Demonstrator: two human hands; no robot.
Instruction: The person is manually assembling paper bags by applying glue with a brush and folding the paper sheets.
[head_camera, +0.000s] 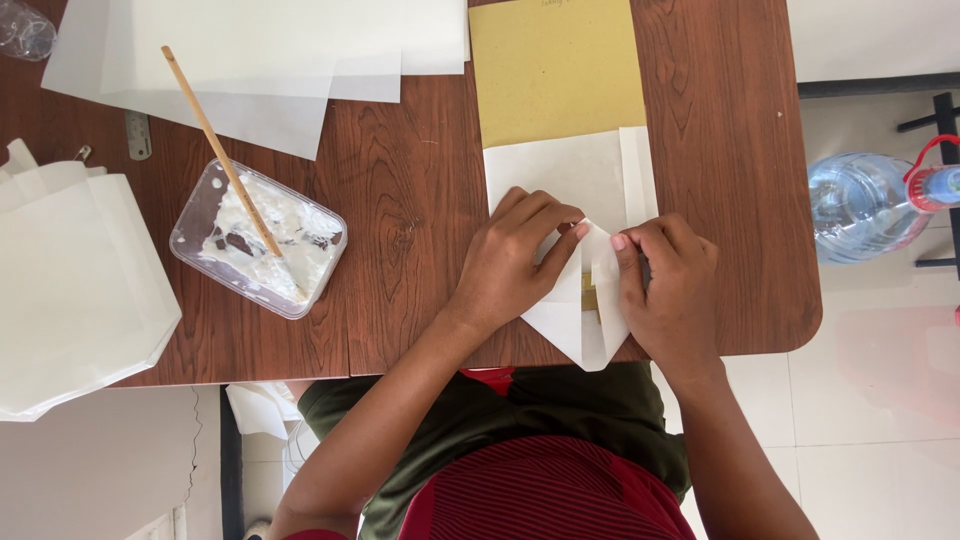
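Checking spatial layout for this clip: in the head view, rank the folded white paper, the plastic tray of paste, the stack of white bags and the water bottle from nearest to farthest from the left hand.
1. Folded white paper: under the left hand, touching it.
2. Plastic tray of paste: to its left on the table, stick resting in it.
3. Water bottle: far right, off the table.
4. Stack of white bags: at the table's far left edge.
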